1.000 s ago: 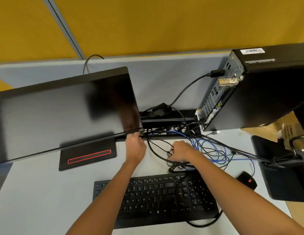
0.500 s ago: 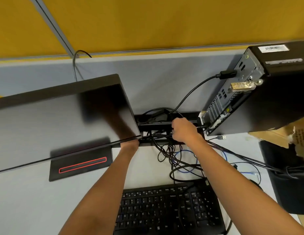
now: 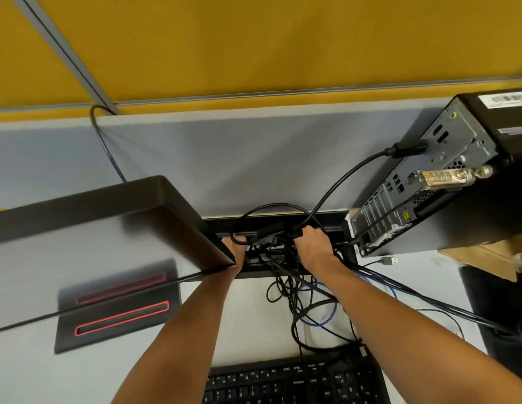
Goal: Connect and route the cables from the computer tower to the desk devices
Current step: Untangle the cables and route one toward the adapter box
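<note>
The black computer tower (image 3: 458, 182) stands at the right with its port side facing left and a black cable (image 3: 341, 182) plugged in near its top. That cable drops into the black cable tray (image 3: 335, 221) at the desk's back edge. My right hand (image 3: 312, 246) reaches into the tray, fingers curled round black cables there. My left hand (image 3: 238, 252) is beside the monitor's (image 3: 93, 243) lower right corner, fingers reaching into the tray among cables; its grip is partly hidden. A tangle of black and blue cables (image 3: 309, 304) lies between tray and keyboard (image 3: 294, 380).
A loose USB plug (image 3: 389, 260) lies by the tower's base. The monitor's stand base (image 3: 114, 325) with a red stripe sits on the desk at left. A cardboard piece (image 3: 487, 255) and a dark pad (image 3: 499, 304) are at the right. A grey partition rises behind.
Both hands have moved forward from the cable tangle into the tray at the desk's back. My head has leaned closer, so the monitor and tower look larger.
</note>
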